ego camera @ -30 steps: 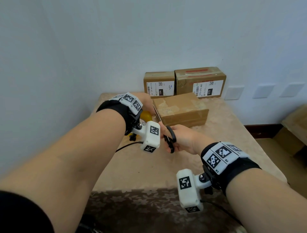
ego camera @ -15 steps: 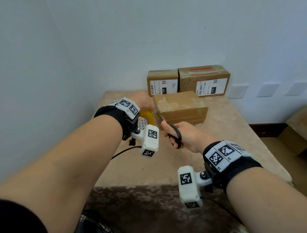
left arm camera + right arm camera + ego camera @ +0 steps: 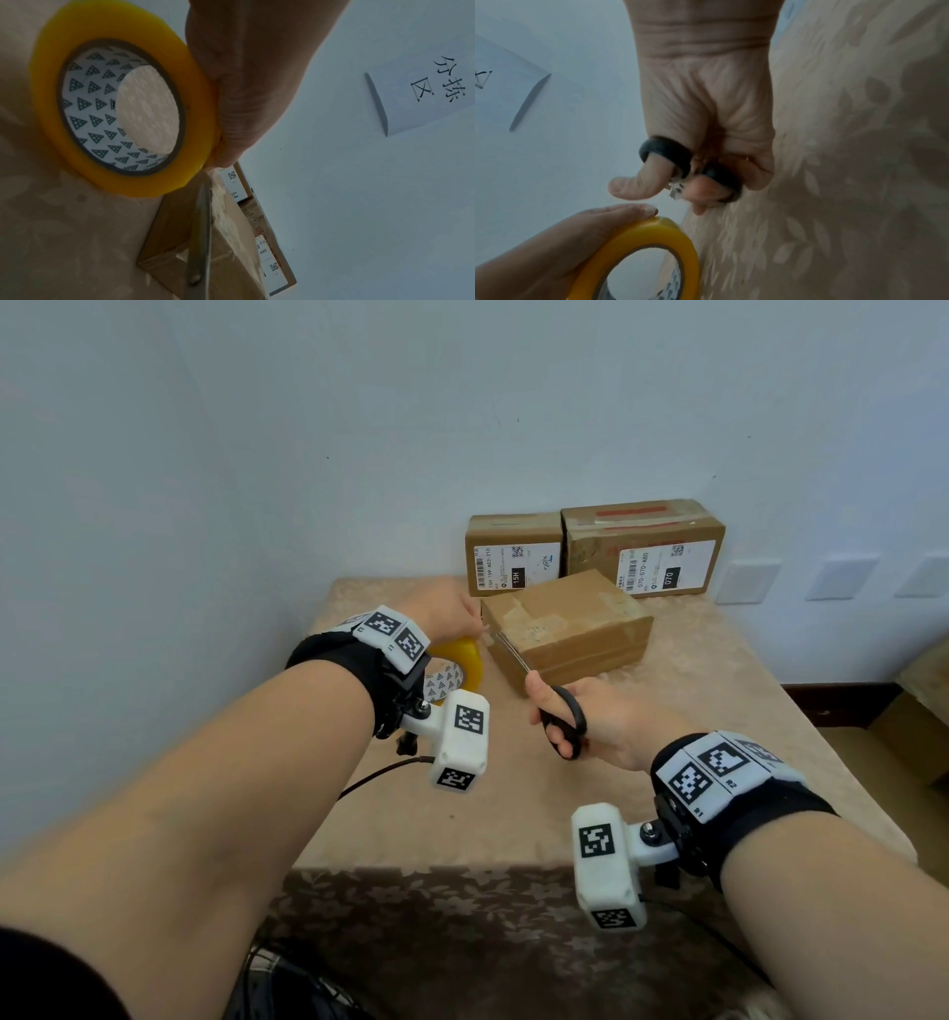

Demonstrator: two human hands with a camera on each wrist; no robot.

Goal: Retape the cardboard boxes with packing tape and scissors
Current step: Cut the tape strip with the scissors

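A brown cardboard box [image 3: 570, 629] lies on the table's far half. My left hand [image 3: 447, 613] grips a yellow roll of packing tape [image 3: 462, 660], held on edge just left of the box's near-left corner. In the left wrist view the tape roll [image 3: 123, 97] shows its printed core, and a clear strip runs from it toward the box [image 3: 231, 253]. My right hand [image 3: 590, 721] holds black-handled scissors [image 3: 562, 716], thumb and fingers through the loops [image 3: 667, 154]. The scissor blades [image 3: 200, 233] lie closed against the box corner beside the strip.
Two labelled cardboard boxes [image 3: 513, 554] [image 3: 642, 546] stand against the back wall. The table [image 3: 462, 814] has a beige patterned cloth with a front edge near me. A paper sign [image 3: 424, 91] hangs on the wall. More furniture sits at the right [image 3: 919, 670].
Both hands have moved away from me toward the box. The scissor blades have reached the box's near-left corner, and the tape roll has come more into sight below my left hand.
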